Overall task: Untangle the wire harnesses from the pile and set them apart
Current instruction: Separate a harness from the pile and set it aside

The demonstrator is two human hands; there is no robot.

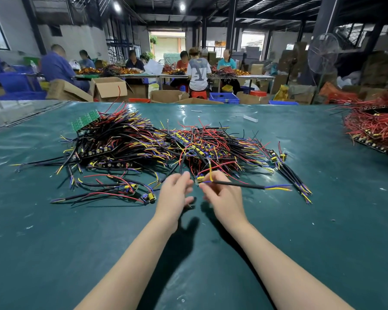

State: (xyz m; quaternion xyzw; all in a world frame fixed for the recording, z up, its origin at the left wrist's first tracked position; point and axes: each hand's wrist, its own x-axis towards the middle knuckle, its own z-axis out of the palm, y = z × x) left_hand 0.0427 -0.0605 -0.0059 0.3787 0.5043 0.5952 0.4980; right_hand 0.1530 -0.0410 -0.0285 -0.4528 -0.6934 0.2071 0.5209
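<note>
bright overhead light, blur at the fingers

two lamps (pixel 117 6) far beyond the hands burn as white spots, and a doorway (pixel 167 44) back there is blown out. glare streaks the mat (pixel 54 242) ahead and left of the left hand (pixel 174 193). dark forearm shadows fall between the arms, below the right hand (pixel 224 198). fingertips and the harness (pixel 240 185) pinched in the right hand are smeared by motion. the far room is soft, and lines bend at the edges.
</note>
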